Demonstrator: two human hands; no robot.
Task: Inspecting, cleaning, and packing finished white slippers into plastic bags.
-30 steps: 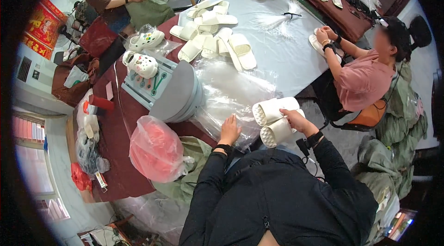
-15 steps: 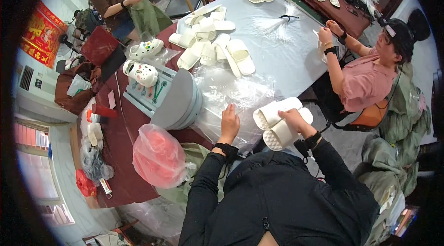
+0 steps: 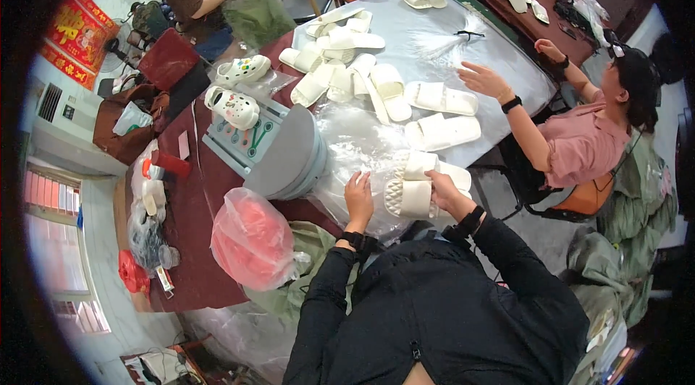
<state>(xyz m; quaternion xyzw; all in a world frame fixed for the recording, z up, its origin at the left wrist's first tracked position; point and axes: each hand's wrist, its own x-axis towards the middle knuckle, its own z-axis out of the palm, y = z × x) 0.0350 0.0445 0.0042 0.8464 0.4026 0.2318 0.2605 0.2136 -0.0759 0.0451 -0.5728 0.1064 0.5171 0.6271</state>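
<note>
A pair of white slide slippers is in my right hand, thumb on top and the other fingers hidden beneath. One slipper's textured insole faces up. Just left of them, my left hand hovers over or rests on a clear plastic bag, fingers loosely apart and nothing seen in them; contact with the bag cannot be made out. Beyond my right hand, two more white slippers lie on the table, one slipper nearer and one slipper farther. A heap of white slippers lies farther left.
A grey-blue stool lies on its side at my left, with white clogs on it. A pink bundle in plastic is nearer. At right sits a co-worker, one hand stretched over the table. White ties lie farther back.
The slippers in my right hand have shifted left and turned, toward my left hand. Two slippers now lie on the table before the co-worker, whose hands have come apart. The view has shifted slightly.
</note>
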